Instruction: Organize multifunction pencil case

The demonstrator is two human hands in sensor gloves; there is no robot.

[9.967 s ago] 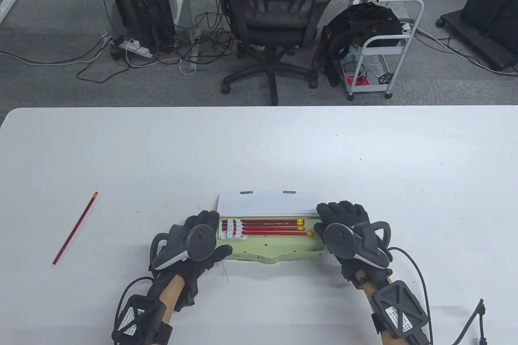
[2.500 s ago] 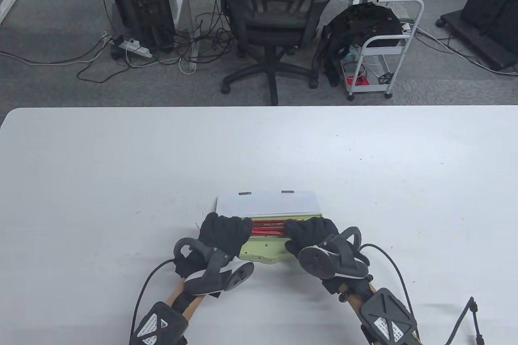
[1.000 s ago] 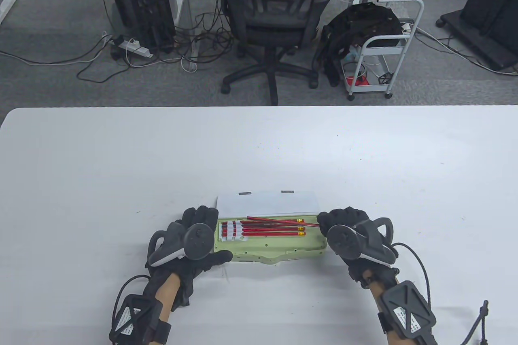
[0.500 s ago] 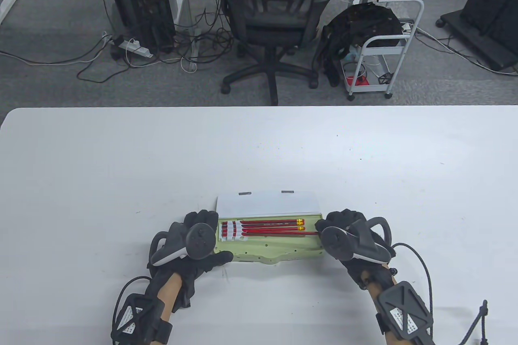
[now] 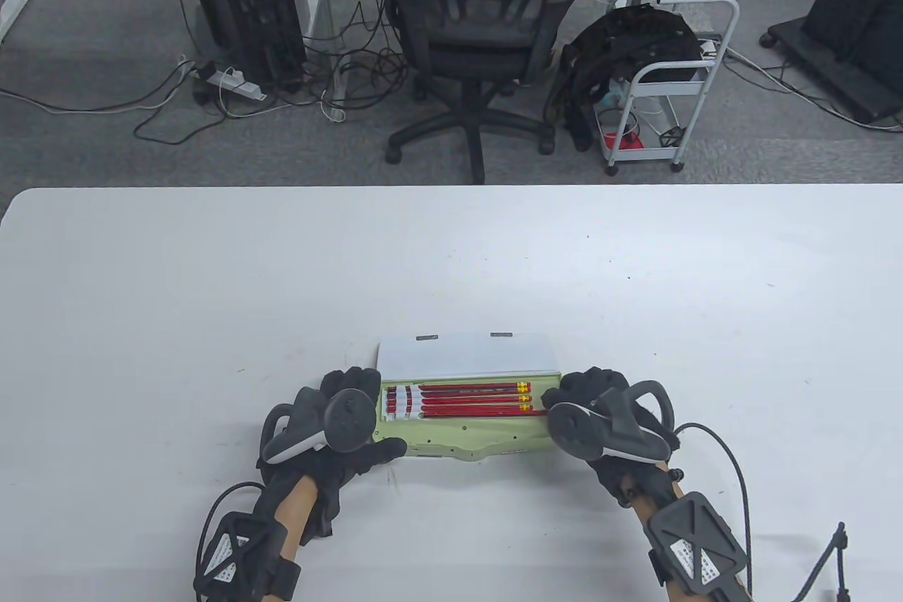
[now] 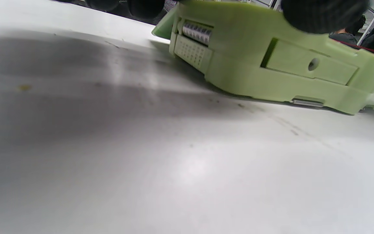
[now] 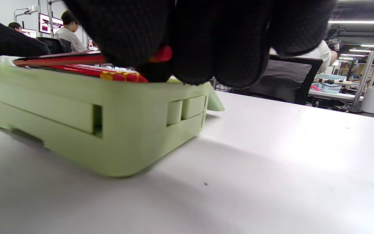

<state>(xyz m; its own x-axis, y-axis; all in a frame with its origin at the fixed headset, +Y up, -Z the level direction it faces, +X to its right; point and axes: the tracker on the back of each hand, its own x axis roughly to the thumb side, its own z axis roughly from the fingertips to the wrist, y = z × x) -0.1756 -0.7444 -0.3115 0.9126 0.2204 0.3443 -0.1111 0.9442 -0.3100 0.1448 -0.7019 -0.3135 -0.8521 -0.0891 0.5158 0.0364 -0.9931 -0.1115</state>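
Red pencil (image 5: 480, 411) (fourth) pinched by right hand (image 5: 600, 411); seemingly unseated, press level while left hand (image 5: 338, 418) grips case (image 5: 465, 436).

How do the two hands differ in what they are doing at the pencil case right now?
The left hand rests against the left end of the pencil case, with no pencil in it. The right hand, at the right end, pinches the eraser end of the nearest pencil, whose tip lies among the others. Both wear black gloves.
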